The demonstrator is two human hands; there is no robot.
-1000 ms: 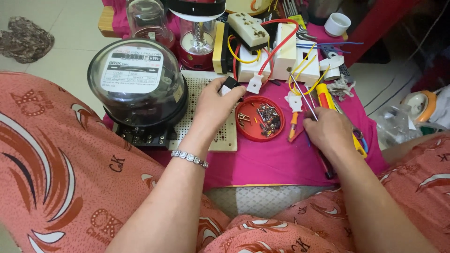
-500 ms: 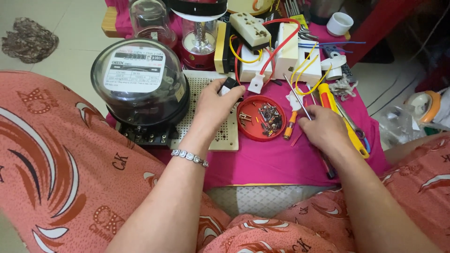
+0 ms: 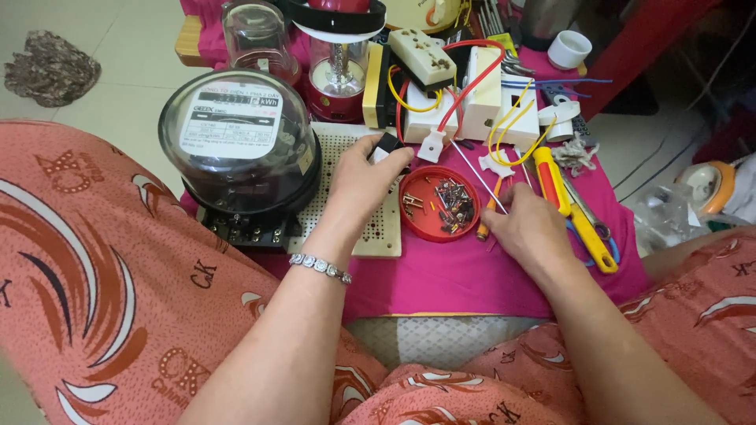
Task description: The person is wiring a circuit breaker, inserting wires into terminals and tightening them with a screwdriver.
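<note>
Left hand (image 3: 364, 177) pinches black switch (image 3: 386, 145) (over perforated board (image 3: 370, 228) edge).

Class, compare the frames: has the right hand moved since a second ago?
Yes. The right hand has slid left, off the yellow-handled pliers towards the red dish.

Pink-covered low table (image 3: 472, 275) with electricity meter (image 3: 236, 149), perforated board (image 3: 378, 228), red dish (image 3: 437, 203), screwdrivers (image 3: 563, 201).

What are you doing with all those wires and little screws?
A person sits at a pink cloth covered with electrical parts. The left hand holds a small black part over a white board with holes. The right hand grips an orange-handled screwdriver beside a red dish of screws.
</note>
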